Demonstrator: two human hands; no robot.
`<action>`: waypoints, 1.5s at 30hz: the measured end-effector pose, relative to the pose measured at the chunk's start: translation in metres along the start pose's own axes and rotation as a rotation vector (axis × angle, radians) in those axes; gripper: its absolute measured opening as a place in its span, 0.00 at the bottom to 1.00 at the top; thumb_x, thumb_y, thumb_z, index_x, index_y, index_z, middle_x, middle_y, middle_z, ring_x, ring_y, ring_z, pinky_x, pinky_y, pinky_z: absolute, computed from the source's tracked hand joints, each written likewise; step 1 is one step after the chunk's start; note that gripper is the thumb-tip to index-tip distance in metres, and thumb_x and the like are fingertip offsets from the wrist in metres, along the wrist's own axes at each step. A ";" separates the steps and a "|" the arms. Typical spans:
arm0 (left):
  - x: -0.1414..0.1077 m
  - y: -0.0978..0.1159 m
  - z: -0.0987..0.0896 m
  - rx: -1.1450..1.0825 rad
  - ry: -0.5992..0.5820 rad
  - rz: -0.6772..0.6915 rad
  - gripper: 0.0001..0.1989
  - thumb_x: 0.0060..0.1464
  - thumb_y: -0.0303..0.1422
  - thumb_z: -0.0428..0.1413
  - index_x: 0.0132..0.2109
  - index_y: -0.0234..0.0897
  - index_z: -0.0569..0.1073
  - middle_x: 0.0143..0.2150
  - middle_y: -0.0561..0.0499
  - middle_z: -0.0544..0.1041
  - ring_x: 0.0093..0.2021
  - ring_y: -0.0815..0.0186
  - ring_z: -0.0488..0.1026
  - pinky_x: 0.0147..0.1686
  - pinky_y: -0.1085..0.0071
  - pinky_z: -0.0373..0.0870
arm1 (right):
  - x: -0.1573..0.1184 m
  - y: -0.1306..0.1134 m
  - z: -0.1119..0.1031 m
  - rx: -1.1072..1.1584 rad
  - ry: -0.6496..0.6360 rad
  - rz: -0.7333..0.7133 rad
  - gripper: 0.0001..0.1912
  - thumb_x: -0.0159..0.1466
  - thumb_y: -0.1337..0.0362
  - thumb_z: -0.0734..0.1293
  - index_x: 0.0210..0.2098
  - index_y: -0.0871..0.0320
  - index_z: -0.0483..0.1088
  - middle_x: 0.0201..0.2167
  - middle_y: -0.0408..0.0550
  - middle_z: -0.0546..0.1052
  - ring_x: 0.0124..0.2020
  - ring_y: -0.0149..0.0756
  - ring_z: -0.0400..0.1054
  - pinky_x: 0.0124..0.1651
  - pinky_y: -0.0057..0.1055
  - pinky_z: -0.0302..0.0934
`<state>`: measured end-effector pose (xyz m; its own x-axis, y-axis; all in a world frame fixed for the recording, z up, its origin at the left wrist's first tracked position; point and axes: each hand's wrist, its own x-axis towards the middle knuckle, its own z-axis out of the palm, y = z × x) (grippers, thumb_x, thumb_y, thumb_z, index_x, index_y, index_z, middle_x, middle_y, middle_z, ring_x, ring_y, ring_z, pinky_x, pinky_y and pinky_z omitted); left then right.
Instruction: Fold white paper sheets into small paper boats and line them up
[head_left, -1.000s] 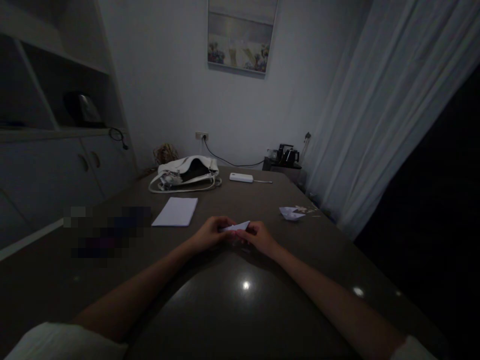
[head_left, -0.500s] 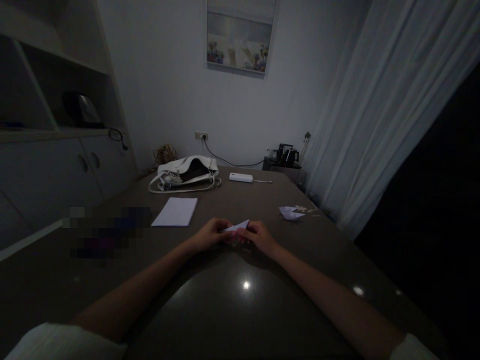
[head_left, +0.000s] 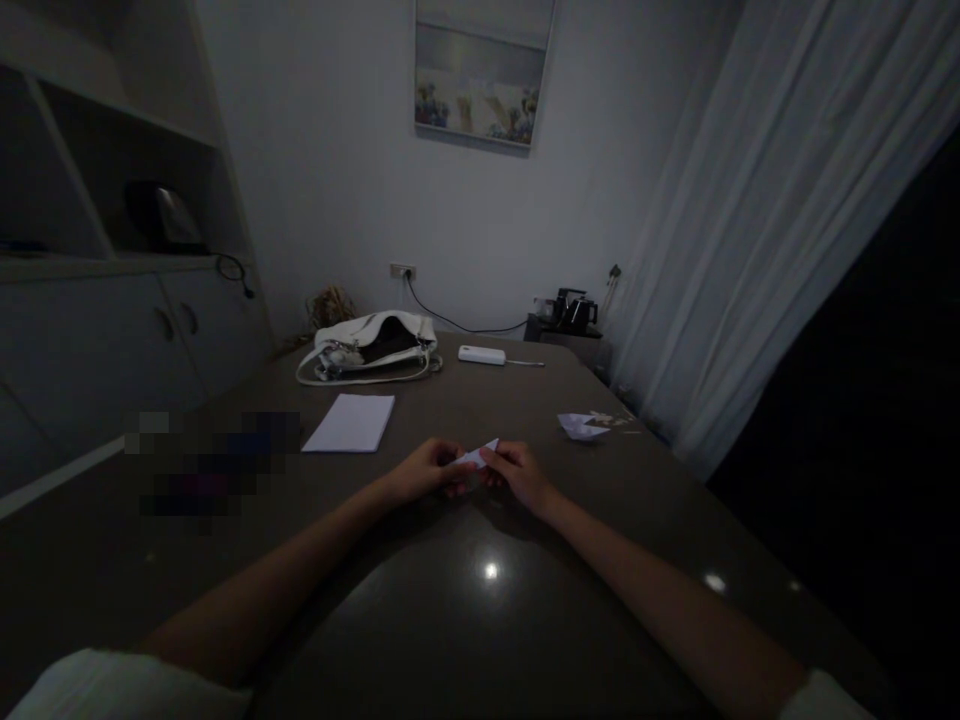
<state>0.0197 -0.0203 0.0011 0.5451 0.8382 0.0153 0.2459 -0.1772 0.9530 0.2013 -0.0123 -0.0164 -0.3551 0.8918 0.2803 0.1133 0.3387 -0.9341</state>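
A small piece of folded white paper (head_left: 474, 458) is held between my two hands above the dark table, its pointed corner sticking up to the right. My left hand (head_left: 429, 470) grips its left side, thumb on the near face. On the right side, my right hand (head_left: 519, 472) pinches it with the thumb on top. Fingers hide much of the paper's lower part. A folded paper boat (head_left: 582, 428) rests on the table to the right of my hands. Left of them lies a stack of white paper (head_left: 351, 423).
On the table's (head_left: 480, 640) far side are a white handbag (head_left: 375, 345) and a white power bank (head_left: 481, 355) with a short cable. Small flower-like scraps (head_left: 611, 418) lie beside the boat. A black kettle (head_left: 580, 314) stands beyond the far right corner; a sheer curtain (head_left: 720, 220) hangs right.
My right thumb has shifted up along the folded paper, and my left thumb has moved slightly right. The paper is turned a little between my fingers. Everything else stays in place.
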 end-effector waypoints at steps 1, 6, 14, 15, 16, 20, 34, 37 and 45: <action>0.000 -0.001 0.000 0.022 -0.016 0.016 0.22 0.46 0.49 0.55 0.32 0.30 0.70 0.22 0.53 0.70 0.21 0.70 0.66 0.22 0.76 0.62 | 0.000 0.000 0.000 0.004 0.012 0.008 0.22 0.55 0.46 0.63 0.21 0.61 0.67 0.16 0.41 0.68 0.17 0.26 0.61 0.20 0.23 0.53; -0.003 0.000 -0.001 0.126 -0.090 0.072 0.23 0.50 0.49 0.52 0.33 0.30 0.71 0.20 0.55 0.67 0.20 0.72 0.62 0.20 0.77 0.58 | 0.001 0.002 0.000 -0.009 0.079 0.072 0.29 0.56 0.42 0.58 0.14 0.60 0.62 0.10 0.41 0.63 0.13 0.25 0.56 0.17 0.24 0.50; -0.004 0.006 0.000 0.159 -0.071 0.047 0.23 0.51 0.50 0.49 0.30 0.32 0.68 0.17 0.57 0.62 0.18 0.73 0.57 0.17 0.78 0.52 | -0.001 0.000 0.000 -0.136 0.197 -0.052 0.29 0.59 0.45 0.57 0.11 0.58 0.57 0.09 0.39 0.56 0.13 0.25 0.50 0.18 0.25 0.45; -0.003 0.005 0.000 0.149 -0.074 0.051 0.22 0.51 0.50 0.49 0.29 0.32 0.67 0.18 0.57 0.62 0.18 0.74 0.57 0.17 0.78 0.52 | -0.002 0.000 0.000 -0.136 0.201 -0.051 0.29 0.59 0.45 0.57 0.11 0.58 0.56 0.09 0.39 0.56 0.13 0.25 0.50 0.18 0.25 0.44; -0.003 0.005 0.000 0.138 -0.076 0.056 0.22 0.51 0.50 0.49 0.29 0.32 0.67 0.18 0.57 0.62 0.18 0.74 0.57 0.17 0.78 0.51 | -0.002 0.000 0.000 -0.135 0.207 -0.049 0.28 0.60 0.46 0.57 0.11 0.58 0.56 0.09 0.39 0.56 0.13 0.25 0.50 0.18 0.25 0.44; -0.003 0.002 -0.001 0.130 -0.072 0.068 0.22 0.50 0.49 0.51 0.29 0.31 0.67 0.18 0.57 0.63 0.18 0.74 0.57 0.17 0.79 0.52 | -0.001 0.000 0.000 -0.109 0.200 -0.048 0.27 0.59 0.46 0.59 0.12 0.59 0.58 0.10 0.39 0.58 0.14 0.25 0.52 0.19 0.24 0.46; -0.002 -0.002 0.000 0.136 -0.039 0.036 0.23 0.51 0.49 0.51 0.32 0.29 0.71 0.18 0.56 0.64 0.18 0.74 0.59 0.18 0.79 0.55 | 0.001 0.005 0.004 -0.073 0.008 -0.012 0.27 0.58 0.46 0.58 0.12 0.59 0.59 0.08 0.38 0.59 0.12 0.22 0.52 0.17 0.22 0.47; -0.002 -0.003 -0.001 0.095 -0.023 0.063 0.21 0.50 0.47 0.53 0.29 0.30 0.70 0.18 0.56 0.65 0.19 0.73 0.60 0.19 0.79 0.56 | 0.000 0.005 0.005 -0.074 0.049 -0.026 0.27 0.58 0.46 0.58 0.12 0.59 0.58 0.08 0.38 0.58 0.12 0.22 0.52 0.17 0.22 0.46; -0.005 0.003 -0.001 0.034 -0.077 0.121 0.17 0.50 0.42 0.55 0.33 0.28 0.74 0.20 0.55 0.65 0.20 0.74 0.60 0.21 0.79 0.58 | -0.003 0.000 0.008 0.038 -0.049 0.020 0.23 0.57 0.48 0.61 0.17 0.61 0.63 0.12 0.39 0.63 0.13 0.23 0.56 0.18 0.21 0.50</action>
<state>0.0171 -0.0242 0.0040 0.6321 0.7677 0.1050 0.2011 -0.2933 0.9346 0.1952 -0.0177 -0.0190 -0.3982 0.8822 0.2512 0.0859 0.3085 -0.9473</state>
